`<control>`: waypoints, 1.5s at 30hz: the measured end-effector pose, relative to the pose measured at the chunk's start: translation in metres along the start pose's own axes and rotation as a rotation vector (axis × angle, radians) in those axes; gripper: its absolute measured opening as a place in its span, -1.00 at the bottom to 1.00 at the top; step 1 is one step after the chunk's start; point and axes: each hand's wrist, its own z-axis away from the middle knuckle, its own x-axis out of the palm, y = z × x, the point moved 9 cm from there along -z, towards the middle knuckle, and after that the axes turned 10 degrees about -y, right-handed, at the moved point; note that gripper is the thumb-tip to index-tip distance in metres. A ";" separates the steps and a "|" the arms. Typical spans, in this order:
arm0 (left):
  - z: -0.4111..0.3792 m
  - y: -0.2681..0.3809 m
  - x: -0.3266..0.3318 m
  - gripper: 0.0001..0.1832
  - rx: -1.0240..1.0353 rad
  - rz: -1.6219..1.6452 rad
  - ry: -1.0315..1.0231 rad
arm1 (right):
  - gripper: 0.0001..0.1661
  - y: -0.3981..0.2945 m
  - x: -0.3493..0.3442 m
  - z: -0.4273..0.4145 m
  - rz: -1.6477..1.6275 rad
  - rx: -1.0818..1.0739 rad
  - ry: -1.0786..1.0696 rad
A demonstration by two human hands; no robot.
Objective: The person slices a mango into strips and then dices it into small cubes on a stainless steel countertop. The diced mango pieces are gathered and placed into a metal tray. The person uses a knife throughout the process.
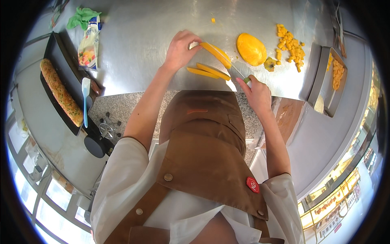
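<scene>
My left hand (182, 50) pinches the upper end of a thick mango slice (214, 54) on the steel worktop (137, 55). In my right hand (257, 94) is the handle of a knife (239, 70), whose thin blade lies along that slice. Two mango strips (210, 71) rest side by side nearer the table's front edge. Right of the blade sits a peeled mango piece (251, 49), rounded side up. Beside it are a darkened mango scrap (269, 64) and a loose heap of mango cubes (291, 47). One stray cube (213, 20) lies farther back.
At right, a metal tray (330, 100) holds cut fruit and a pale scraper. On the left, a dark baking tray (56, 48) carries a long herbed bread (61, 91), with a blue-handled spatula (85, 103) at its edge. A printed plastic packet (89, 45) touches a green cloth (81, 18).
</scene>
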 end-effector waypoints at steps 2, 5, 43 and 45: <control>-0.001 0.000 0.000 -0.82 -0.002 0.007 -0.004 | -0.42 0.000 0.000 0.001 0.015 0.006 -0.005; 0.000 0.001 0.000 -0.82 -0.009 0.003 -0.011 | -0.42 -0.001 0.000 0.001 0.022 -0.005 0.001; -0.052 0.054 0.026 -0.75 0.078 -0.262 -0.008 | -0.40 0.014 0.036 -0.009 0.096 0.102 -0.005; -0.048 0.055 0.020 -0.75 0.095 -0.248 0.028 | -0.41 0.010 0.037 -0.009 0.112 0.087 -0.005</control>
